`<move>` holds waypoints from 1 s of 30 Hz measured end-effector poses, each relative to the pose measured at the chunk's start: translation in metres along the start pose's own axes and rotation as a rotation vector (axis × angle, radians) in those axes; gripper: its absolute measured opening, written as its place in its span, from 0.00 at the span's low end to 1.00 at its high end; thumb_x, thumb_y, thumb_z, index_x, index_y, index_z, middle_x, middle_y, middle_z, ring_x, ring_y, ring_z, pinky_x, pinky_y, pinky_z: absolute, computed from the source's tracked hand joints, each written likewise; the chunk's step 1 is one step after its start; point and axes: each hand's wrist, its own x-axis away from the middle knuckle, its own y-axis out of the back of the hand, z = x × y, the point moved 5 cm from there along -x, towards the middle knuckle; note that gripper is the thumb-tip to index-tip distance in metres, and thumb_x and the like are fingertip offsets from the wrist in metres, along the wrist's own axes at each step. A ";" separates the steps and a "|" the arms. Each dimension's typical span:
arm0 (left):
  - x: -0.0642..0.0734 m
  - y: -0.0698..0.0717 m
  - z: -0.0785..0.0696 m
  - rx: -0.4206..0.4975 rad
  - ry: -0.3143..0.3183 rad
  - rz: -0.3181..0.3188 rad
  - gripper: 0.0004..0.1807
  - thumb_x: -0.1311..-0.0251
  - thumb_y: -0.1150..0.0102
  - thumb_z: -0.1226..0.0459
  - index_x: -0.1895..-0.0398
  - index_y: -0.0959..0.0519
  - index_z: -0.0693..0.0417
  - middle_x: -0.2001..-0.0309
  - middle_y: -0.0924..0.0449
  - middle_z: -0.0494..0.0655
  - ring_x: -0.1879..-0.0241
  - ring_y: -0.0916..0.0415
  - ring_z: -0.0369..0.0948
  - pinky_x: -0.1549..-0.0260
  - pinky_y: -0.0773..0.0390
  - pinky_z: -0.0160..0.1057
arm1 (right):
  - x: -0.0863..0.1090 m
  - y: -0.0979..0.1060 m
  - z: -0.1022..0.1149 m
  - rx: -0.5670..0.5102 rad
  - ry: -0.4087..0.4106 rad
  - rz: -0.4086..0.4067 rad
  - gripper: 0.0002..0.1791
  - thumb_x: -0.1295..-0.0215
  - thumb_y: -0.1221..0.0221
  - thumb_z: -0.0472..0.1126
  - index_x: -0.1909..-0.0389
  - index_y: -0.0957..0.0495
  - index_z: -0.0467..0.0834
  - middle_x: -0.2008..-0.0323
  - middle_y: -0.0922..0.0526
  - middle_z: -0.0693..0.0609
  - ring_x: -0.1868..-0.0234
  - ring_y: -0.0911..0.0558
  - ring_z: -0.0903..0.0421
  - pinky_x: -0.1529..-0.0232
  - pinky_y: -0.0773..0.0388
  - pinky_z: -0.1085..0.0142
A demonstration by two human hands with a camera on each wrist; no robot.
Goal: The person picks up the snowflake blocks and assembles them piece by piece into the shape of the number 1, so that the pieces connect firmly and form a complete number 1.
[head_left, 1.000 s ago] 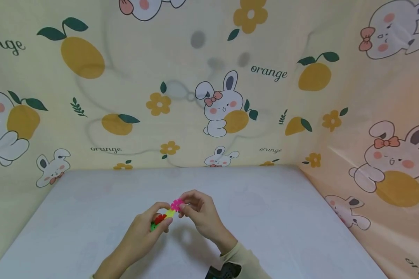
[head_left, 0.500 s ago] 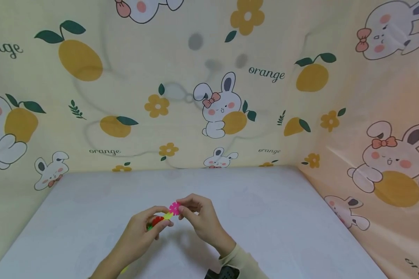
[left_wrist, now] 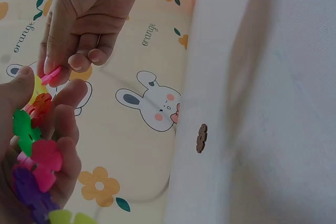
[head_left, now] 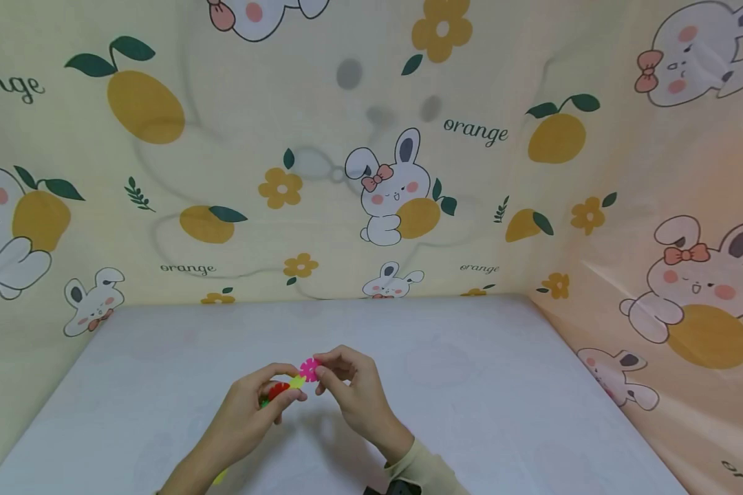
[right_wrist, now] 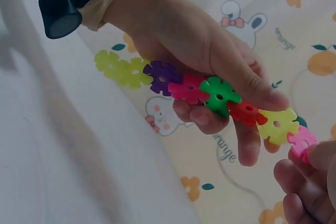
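Observation:
A chain of interlocking flower-shaped plastic discs runs along my left hand (head_left: pixel 241 412), which pinches it near the yellow disc (right_wrist: pixel 278 125). Behind that come a red disc (right_wrist: pixel 247 113), a green disc (right_wrist: pixel 220 97), a pink disc (right_wrist: pixel 188 88), a purple disc (right_wrist: pixel 161 78) and yellow-green discs (right_wrist: pixel 118 67) at the trailing end. My right hand (head_left: pixel 362 392) pinches another pink disc (head_left: pixel 309 370) between thumb and fingertips. This disc's edge meets the yellow disc; how deep their slots engage is too small to tell.
Below both hands spreads a white tabletop (head_left: pixel 483 399). A printed cloth (head_left: pixel 235 137) with rabbits and oranges rises behind and at the sides. The left wrist view shows a small brown flower-shaped piece (left_wrist: pixel 202 138) against the white. A black device (right_wrist: pixel 68 6) sits by the left wrist.
Both hands have shifted slightly down and left with the discs. The right hand's pink disc now faces the head camera more fully. A bit of yellow has appeared beside the left forearm.

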 end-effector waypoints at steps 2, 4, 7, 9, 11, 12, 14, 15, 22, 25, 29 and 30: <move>0.000 0.000 0.000 0.001 0.010 0.001 0.18 0.36 0.34 0.59 0.45 0.22 0.54 0.62 0.10 0.50 0.79 0.26 0.40 0.79 0.28 0.31 | 0.001 0.000 0.000 0.004 0.003 -0.009 0.08 0.30 0.38 0.36 0.55 0.18 0.35 0.58 0.13 0.38 0.73 0.17 0.61 0.62 0.17 0.67; 0.000 -0.001 0.000 -0.002 0.012 0.004 0.19 0.36 0.34 0.59 0.45 0.22 0.54 0.62 0.10 0.50 0.79 0.26 0.39 0.79 0.28 0.31 | 0.001 0.000 0.000 0.011 0.014 -0.011 0.08 0.30 0.38 0.36 0.56 0.18 0.35 0.58 0.13 0.38 0.74 0.16 0.59 0.62 0.16 0.67; 0.000 -0.003 0.000 -0.015 -0.003 0.015 0.19 0.36 0.34 0.58 0.45 0.22 0.55 0.63 0.10 0.50 0.80 0.27 0.37 0.78 0.26 0.31 | 0.003 -0.001 0.001 0.027 0.024 -0.009 0.08 0.30 0.38 0.37 0.56 0.18 0.36 0.59 0.13 0.38 0.75 0.16 0.58 0.62 0.17 0.67; 0.000 -0.004 0.001 -0.028 -0.016 0.013 0.19 0.36 0.34 0.59 0.45 0.22 0.56 0.63 0.10 0.50 0.80 0.27 0.35 0.77 0.25 0.31 | 0.003 -0.002 0.002 0.018 0.023 -0.009 0.08 0.31 0.38 0.36 0.56 0.18 0.36 0.60 0.13 0.38 0.75 0.16 0.58 0.63 0.17 0.68; 0.001 -0.004 0.001 -0.043 -0.026 -0.003 0.18 0.36 0.34 0.60 0.46 0.21 0.55 0.64 0.10 0.49 0.81 0.27 0.34 0.76 0.25 0.32 | 0.003 -0.003 0.001 -0.017 0.014 -0.016 0.08 0.31 0.38 0.35 0.56 0.19 0.34 0.61 0.13 0.36 0.76 0.17 0.60 0.64 0.17 0.69; 0.001 -0.004 0.001 -0.049 -0.026 -0.016 0.18 0.37 0.33 0.60 0.46 0.21 0.55 0.67 0.10 0.48 0.81 0.27 0.34 0.76 0.25 0.32 | 0.003 -0.003 0.000 -0.041 0.007 -0.021 0.08 0.31 0.38 0.34 0.56 0.19 0.33 0.61 0.13 0.34 0.77 0.18 0.61 0.65 0.16 0.69; 0.001 -0.003 0.000 -0.057 -0.019 -0.045 0.17 0.39 0.32 0.60 0.47 0.20 0.53 0.73 0.12 0.47 0.81 0.28 0.34 0.76 0.25 0.32 | 0.003 -0.004 -0.001 -0.094 -0.007 -0.030 0.08 0.31 0.38 0.33 0.56 0.20 0.31 0.61 0.14 0.31 0.77 0.19 0.63 0.66 0.16 0.69; 0.001 -0.003 0.000 -0.058 -0.013 -0.057 0.17 0.39 0.31 0.60 0.48 0.20 0.53 0.75 0.13 0.46 0.82 0.28 0.34 0.76 0.26 0.32 | 0.003 -0.004 -0.002 -0.116 -0.014 -0.035 0.09 0.32 0.38 0.32 0.56 0.20 0.30 0.61 0.14 0.30 0.77 0.19 0.64 0.67 0.17 0.70; 0.000 -0.002 0.002 -0.041 0.014 -0.065 0.18 0.41 0.30 0.59 0.49 0.20 0.52 0.75 0.13 0.44 0.82 0.29 0.34 0.77 0.27 0.31 | 0.004 -0.006 -0.003 -0.145 -0.037 -0.055 0.09 0.32 0.39 0.31 0.56 0.21 0.29 0.61 0.15 0.28 0.78 0.20 0.66 0.68 0.18 0.72; 0.000 -0.003 0.003 -0.032 0.001 -0.061 0.18 0.40 0.31 0.59 0.48 0.20 0.53 0.71 0.11 0.41 0.82 0.29 0.34 0.76 0.27 0.32 | 0.004 -0.006 -0.003 -0.143 -0.036 -0.050 0.08 0.31 0.39 0.31 0.56 0.21 0.29 0.60 0.15 0.28 0.78 0.20 0.66 0.68 0.18 0.72; 0.000 -0.003 0.004 -0.017 -0.013 -0.055 0.19 0.40 0.31 0.59 0.48 0.21 0.54 0.69 0.10 0.42 0.82 0.29 0.33 0.76 0.27 0.32 | 0.003 -0.006 -0.003 -0.146 -0.030 -0.039 0.08 0.31 0.39 0.31 0.56 0.21 0.29 0.60 0.15 0.28 0.78 0.20 0.66 0.68 0.17 0.71; 0.000 -0.003 0.005 -0.013 -0.012 -0.053 0.19 0.40 0.31 0.59 0.48 0.21 0.54 0.68 0.10 0.42 0.82 0.29 0.33 0.76 0.27 0.32 | 0.003 -0.007 -0.004 -0.148 -0.031 -0.037 0.08 0.30 0.40 0.31 0.56 0.21 0.29 0.60 0.15 0.28 0.77 0.20 0.66 0.67 0.17 0.71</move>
